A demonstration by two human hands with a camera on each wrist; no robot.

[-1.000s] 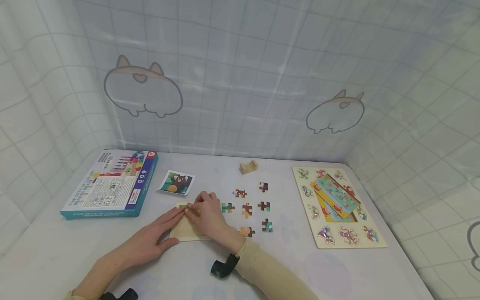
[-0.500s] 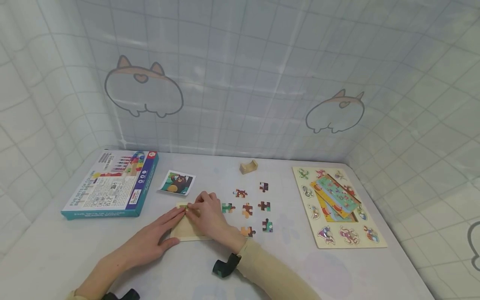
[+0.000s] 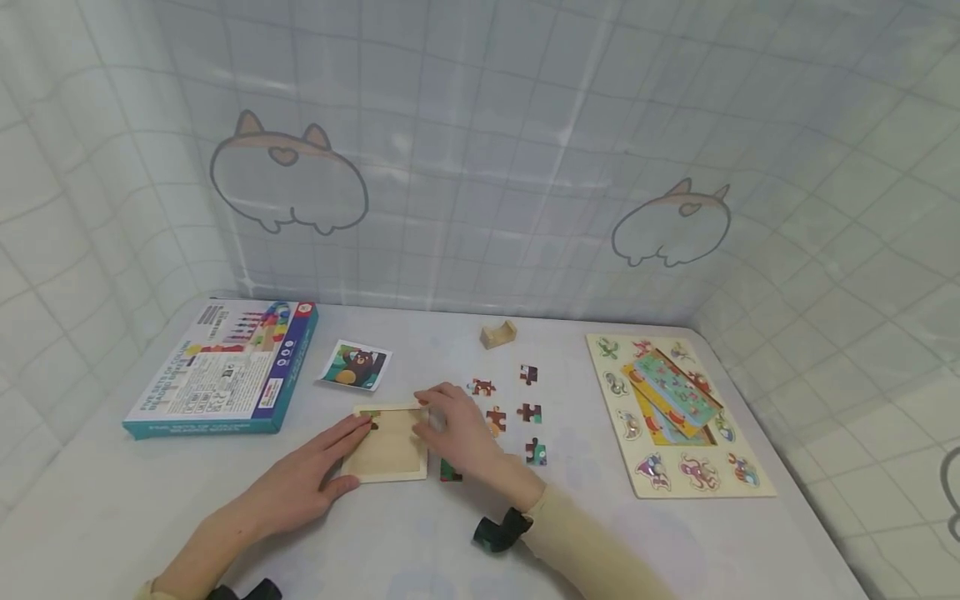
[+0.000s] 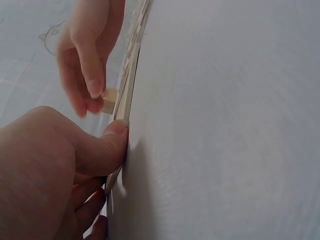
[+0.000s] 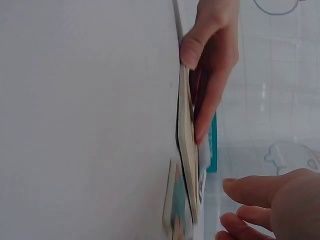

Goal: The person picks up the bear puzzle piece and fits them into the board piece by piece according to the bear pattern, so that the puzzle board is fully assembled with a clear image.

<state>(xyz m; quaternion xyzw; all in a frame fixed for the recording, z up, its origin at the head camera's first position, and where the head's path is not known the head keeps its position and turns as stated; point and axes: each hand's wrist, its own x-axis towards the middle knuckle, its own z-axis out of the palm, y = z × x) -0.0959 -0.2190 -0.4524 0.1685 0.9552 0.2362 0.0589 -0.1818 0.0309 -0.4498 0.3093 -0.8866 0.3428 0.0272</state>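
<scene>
A small wooden puzzle tray lies flat in front of me, with a green and brown jigsaw piece in its far left corner. My left hand holds the tray by its left side, the thumb on the near edge and the fingertips at that piece. Over the tray's right edge hovers my right hand, fingers loosely bent and holding nothing; the right wrist view also shows its fingers apart from the tray. A green piece lies right of the tray, partly covered by this hand.
Several loose jigsaw pieces lie to the right. Behind the tray is a bear picture card. A small wooden block stands farther back. At left lies a box; at right, a wooden animal board bears colourful cards.
My right hand has left the piece in the tray's far left corner and moved right to the tray's right edge, uncovering the inside. My left hand has stayed in place.
</scene>
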